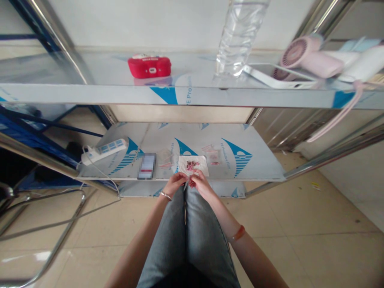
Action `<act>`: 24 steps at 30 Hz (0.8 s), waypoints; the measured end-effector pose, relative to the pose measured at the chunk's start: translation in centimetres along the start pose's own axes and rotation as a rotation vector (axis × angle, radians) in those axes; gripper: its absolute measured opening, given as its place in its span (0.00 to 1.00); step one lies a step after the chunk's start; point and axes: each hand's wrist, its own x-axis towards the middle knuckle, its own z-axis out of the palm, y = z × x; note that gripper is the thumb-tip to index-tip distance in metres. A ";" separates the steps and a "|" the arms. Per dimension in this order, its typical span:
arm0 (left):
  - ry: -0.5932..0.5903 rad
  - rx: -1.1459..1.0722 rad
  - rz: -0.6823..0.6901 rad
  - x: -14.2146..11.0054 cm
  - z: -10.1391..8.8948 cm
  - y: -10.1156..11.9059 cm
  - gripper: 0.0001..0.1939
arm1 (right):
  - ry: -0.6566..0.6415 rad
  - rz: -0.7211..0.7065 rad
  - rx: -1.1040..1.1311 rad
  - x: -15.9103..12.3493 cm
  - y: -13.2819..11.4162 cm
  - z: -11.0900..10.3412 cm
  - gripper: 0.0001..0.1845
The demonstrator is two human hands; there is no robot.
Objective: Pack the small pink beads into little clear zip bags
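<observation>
Right hand [202,185] pinches one red piece [192,183]; whether the left hand [175,183], just beside, pinches anything I cannot tell. Beyond the grip: one sheet [202,163]; leftward, one phone [147,165].

Clearances around the lower shelf

Right of the white sheet [202,165] and a clear packet [213,157], the lower shelf [264,162] offers an open lane. Leftward, a phone [147,166], then a power strip [105,151] and its cable [115,184], obstruct passage. The upper shelf [120,95] restricts overhead entry; thighs [171,228] block the space below the left hand [175,184] and right hand [200,183].
</observation>
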 end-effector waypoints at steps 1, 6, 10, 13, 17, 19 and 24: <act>-0.010 0.032 0.039 0.0 0.0 0.0 0.18 | -0.007 -0.016 -0.018 0.0 -0.1 -0.2 0.28; -0.088 0.126 0.113 -0.3 0.6 0.2 0.24 | 0.028 -0.083 -0.089 -0.3 -0.7 -0.5 0.38; -0.078 0.162 0.184 -0.7 1.2 0.6 0.23 | 0.112 -0.059 0.015 -0.8 -1.6 -0.1 0.34; 0.014 0.245 0.242 -1.3 1.6 1.1 0.16 | 0.198 -0.068 0.101 -1.4 -2.7 0.6 0.32; 0.163 0.322 0.294 -2.3 2.3 1.8 0.12 | 0.214 -0.065 0.120 -2.6 -4.1 1.5 0.27; 0.205 0.342 0.326 -2.8 2.6 2.2 0.12 | 0.148 -0.022 0.077 -3.3 -4.5 1.8 0.22; 0.184 0.397 0.392 -3.7 3.7 3.1 0.13 | 0.023 0.030 -0.028 -4.6 -5.1 1.4 0.16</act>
